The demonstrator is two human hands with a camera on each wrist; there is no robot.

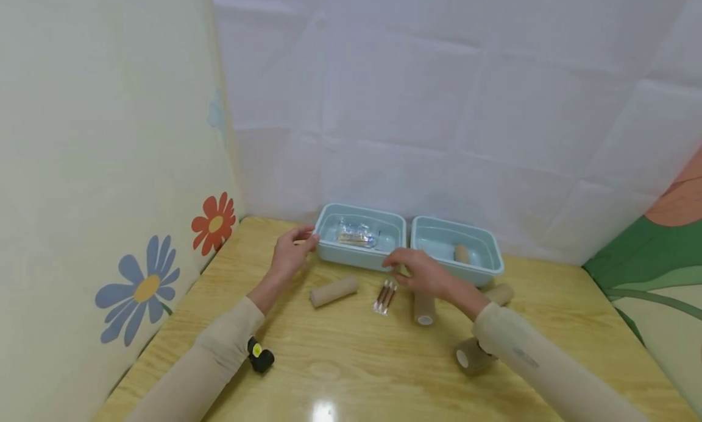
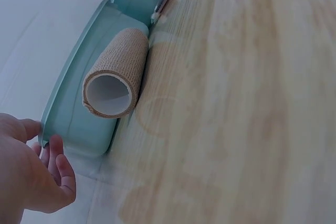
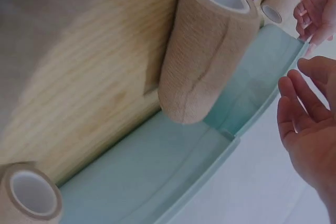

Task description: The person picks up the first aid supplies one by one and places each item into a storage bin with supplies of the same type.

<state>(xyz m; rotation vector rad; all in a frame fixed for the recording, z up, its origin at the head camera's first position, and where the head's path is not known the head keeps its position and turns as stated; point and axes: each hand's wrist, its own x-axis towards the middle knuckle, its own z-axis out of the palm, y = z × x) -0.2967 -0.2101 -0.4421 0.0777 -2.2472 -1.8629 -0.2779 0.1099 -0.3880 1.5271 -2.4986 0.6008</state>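
My left hand (image 1: pixel 290 251) pinches the left end of the left blue bin (image 1: pixel 351 256); in the left wrist view, the thumb and fingers of that hand (image 2: pixel 37 171) are at the rim of the bin (image 2: pixel 79 124). Clear plastic packets (image 1: pixel 356 234) lie inside it. Over the bin's front right corner is my right hand (image 1: pixel 425 273), fingers loosely bent. The right wrist view shows this hand (image 3: pixel 312 114) holding nothing, apart from the bin rims. A second blue bin (image 1: pixel 471 274) stands to the right with a tan roll (image 1: pixel 462 254) inside.
On the wooden table (image 1: pixel 351 373), a tan roll (image 1: pixel 333 291) and a packet of brown sticks (image 1: pixel 386 297) lie before the left bin. More rolls lie at the right: one (image 1: pixel 425 309) below my right hand, others (image 1: pixel 500 294) near my forearm (image 1: pixel 473 356). A white sheet (image 1: pixel 406 105) hangs behind.
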